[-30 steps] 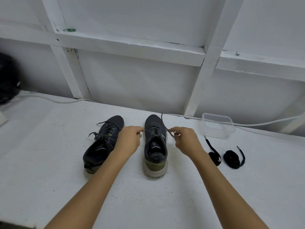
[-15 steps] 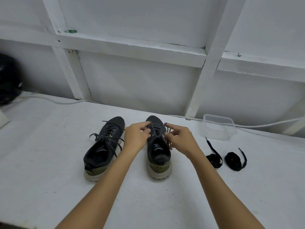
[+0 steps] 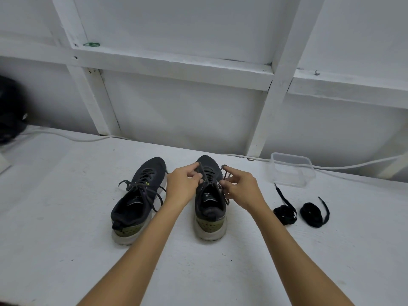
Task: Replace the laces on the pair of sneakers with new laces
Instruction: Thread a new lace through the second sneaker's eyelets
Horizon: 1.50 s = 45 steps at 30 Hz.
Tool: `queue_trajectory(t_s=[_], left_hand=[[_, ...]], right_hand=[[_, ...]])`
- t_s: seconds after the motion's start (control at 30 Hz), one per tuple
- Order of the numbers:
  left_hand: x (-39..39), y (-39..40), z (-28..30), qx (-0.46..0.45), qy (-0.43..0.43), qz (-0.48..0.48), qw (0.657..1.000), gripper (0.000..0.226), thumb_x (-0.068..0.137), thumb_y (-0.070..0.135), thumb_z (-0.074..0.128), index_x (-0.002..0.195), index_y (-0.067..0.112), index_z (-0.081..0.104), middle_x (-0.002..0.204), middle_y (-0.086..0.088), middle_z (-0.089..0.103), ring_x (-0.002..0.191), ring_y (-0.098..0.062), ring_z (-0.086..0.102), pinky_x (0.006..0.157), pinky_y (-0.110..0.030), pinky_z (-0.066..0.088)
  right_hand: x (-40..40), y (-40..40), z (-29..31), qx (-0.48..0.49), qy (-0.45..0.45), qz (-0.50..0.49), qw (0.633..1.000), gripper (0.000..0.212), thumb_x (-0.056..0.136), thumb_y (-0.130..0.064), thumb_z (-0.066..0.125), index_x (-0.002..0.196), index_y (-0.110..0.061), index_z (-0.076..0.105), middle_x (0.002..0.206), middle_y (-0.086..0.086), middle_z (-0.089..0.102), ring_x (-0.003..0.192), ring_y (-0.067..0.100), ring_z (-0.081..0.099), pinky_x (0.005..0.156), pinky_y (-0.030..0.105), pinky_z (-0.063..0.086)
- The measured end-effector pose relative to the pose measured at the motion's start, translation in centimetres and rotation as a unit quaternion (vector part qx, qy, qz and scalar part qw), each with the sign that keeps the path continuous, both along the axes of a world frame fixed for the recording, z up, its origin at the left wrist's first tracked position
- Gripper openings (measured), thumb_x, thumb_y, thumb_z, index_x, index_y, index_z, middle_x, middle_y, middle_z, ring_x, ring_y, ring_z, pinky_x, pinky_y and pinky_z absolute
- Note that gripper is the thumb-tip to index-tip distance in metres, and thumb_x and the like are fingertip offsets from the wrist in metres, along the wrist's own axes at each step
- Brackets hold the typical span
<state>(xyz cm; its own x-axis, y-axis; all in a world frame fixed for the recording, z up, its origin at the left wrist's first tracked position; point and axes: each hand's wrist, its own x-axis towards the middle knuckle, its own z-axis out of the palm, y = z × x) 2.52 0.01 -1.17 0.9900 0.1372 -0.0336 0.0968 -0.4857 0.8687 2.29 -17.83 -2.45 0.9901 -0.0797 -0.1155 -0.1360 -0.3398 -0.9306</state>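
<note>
Soft, even, cool light; sharp centre.
Faint shadows beneath the sneakers point(image 3: 170, 195) on the surface point(image 3: 66, 239); wide-angle bending and blur at the edges.

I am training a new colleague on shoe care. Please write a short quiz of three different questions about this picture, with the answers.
1. True or false: both hands work on the right sneaker.
2. How many coiled black laces lie on the table?
3. What stands behind these laces? A) clear plastic container B) a cup

Key:
1. True: the left hand and right hand pinch its lace; the left sneaker is untouched.
2. Two.
3. A.
</note>
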Motion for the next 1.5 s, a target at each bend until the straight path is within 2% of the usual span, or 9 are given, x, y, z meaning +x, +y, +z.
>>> queue_trajectory(t_s=[0.13, 0.27, 0.43, 0.63, 0.83, 1.03, 1.13, 1.3, 1.5], left_hand=[[0.0, -0.5, 0.4, 0.008, -0.004, -0.014, 1.0, 0.036, 0.096, 0.021, 0.06, 0.131, 0.025, 0.066, 0.101, 0.008, 0.076, 0.089, -0.006, 0.062, 0.08, -0.018, 0.041], [-0.2, -1.1, 0.7, 0.012, -0.02, -0.015, 1.0, 0.029, 0.091, 0.027, 0.07, 0.119, 0.019, 0.071, 0.089, 0.01, 0.072, 0.094, -0.011, 0.063, 0.08, -0.021, 0.042], [-0.1, -1.2, 0.0, -0.038, -0.035, -0.012, 0.999, 0.034, 0.089, 0.015, 0.073, 0.12, 0.027, 0.066, 0.101, 0.004, 0.075, 0.087, -0.005, 0.068, 0.085, -0.02, 0.052], [0.3, -0.9, -0.4, -0.016, -0.072, -0.052, 0.996, 0.016, 0.09, 0.009, 0.072, 0.102, 0.019, 0.076, 0.096, 0.006, 0.076, 0.082, 0.009, 0.064, 0.075, -0.001, 0.045], [0.5, -0.9, -0.4, 0.023, -0.112, -0.081, 0.99, 0.019, 0.09, 0.011, 0.073, 0.104, 0.02, 0.08, 0.095, 0.01, 0.074, 0.08, 0.007, 0.061, 0.076, 0.001, 0.04], [0.7, -0.8, -0.4, 0.058, -0.132, -0.104, 0.984, 0.022, 0.09, 0.012, 0.073, 0.106, 0.025, 0.079, 0.093, 0.011, 0.072, 0.076, 0.005, 0.06, 0.073, 0.0, 0.041], [0.9, -0.8, -0.3, 0.035, -0.107, -0.11, 0.988, 0.016, 0.088, 0.014, 0.075, 0.1, 0.024, 0.078, 0.09, 0.011, 0.075, 0.077, 0.008, 0.065, 0.078, -0.008, 0.05], [0.9, -0.5, 0.6, -0.052, 0.039, -0.154, 0.986, 0.027, 0.096, 0.018, 0.064, 0.114, 0.022, 0.045, 0.1, 0.008, 0.07, 0.09, -0.003, 0.064, 0.069, -0.008, 0.044], [2.1, 0.4, 1.0, -0.185, 0.178, -0.21, 0.943, 0.011, 0.104, 0.031, 0.05, 0.101, 0.024, 0.058, 0.08, 0.012, 0.061, 0.073, -0.007, 0.044, 0.063, -0.024, 0.031]], right_hand=[[0.3, 0.6, 0.1, 0.049, 0.007, -0.015, 0.999, 0.047, 0.092, -0.015, 0.07, 0.138, -0.019, 0.061, 0.09, -0.003, 0.079, 0.087, 0.021, 0.076, 0.087, 0.05, 0.061], [0.7, 1.2, 0.9, 0.092, 0.012, -0.026, 0.995, 0.049, 0.089, -0.02, 0.076, 0.136, -0.017, 0.063, 0.088, -0.001, 0.079, 0.09, 0.03, 0.075, 0.082, 0.052, 0.062], [1.1, 1.5, 0.7, 0.104, 0.015, -0.044, 0.993, 0.031, 0.088, -0.016, 0.077, 0.115, -0.017, 0.061, 0.084, 0.004, 0.078, 0.085, 0.033, 0.075, 0.078, 0.054, 0.062], [1.4, 1.1, 0.8, 0.138, 0.068, -0.029, 0.988, 0.016, 0.086, -0.007, 0.078, 0.101, -0.005, 0.071, 0.084, 0.009, 0.078, 0.079, 0.019, 0.076, 0.074, 0.031, 0.062], [1.5, 0.9, 0.4, 0.126, 0.034, 0.014, 0.991, 0.011, 0.089, -0.006, 0.075, 0.093, -0.015, 0.08, 0.089, 0.006, 0.078, 0.087, 0.023, 0.075, 0.077, 0.029, 0.06], [1.1, 0.5, 0.1, 0.178, 0.048, 0.067, 0.98, 0.017, 0.091, -0.01, 0.074, 0.108, -0.01, 0.078, 0.1, 0.008, 0.078, 0.093, 0.021, 0.074, 0.086, 0.031, 0.06], [1.2, 0.6, -0.1, 0.208, 0.055, 0.044, 0.976, 0.014, 0.095, -0.012, 0.07, 0.106, -0.006, 0.076, 0.092, 0.008, 0.075, 0.087, 0.02, 0.071, 0.082, 0.031, 0.059], [1.1, 0.9, -0.4, 0.208, 0.053, 0.04, 0.976, 0.013, 0.101, -0.005, 0.059, 0.098, -0.009, 0.071, 0.082, 0.008, 0.069, 0.078, 0.023, 0.061, 0.072, 0.033, 0.052], [0.8, 0.9, -0.1, 0.108, 0.003, 0.068, 0.992, 0.017, 0.102, -0.009, 0.057, 0.097, -0.017, 0.072, 0.084, 0.009, 0.073, 0.073, 0.023, 0.058, 0.063, 0.038, 0.044]])
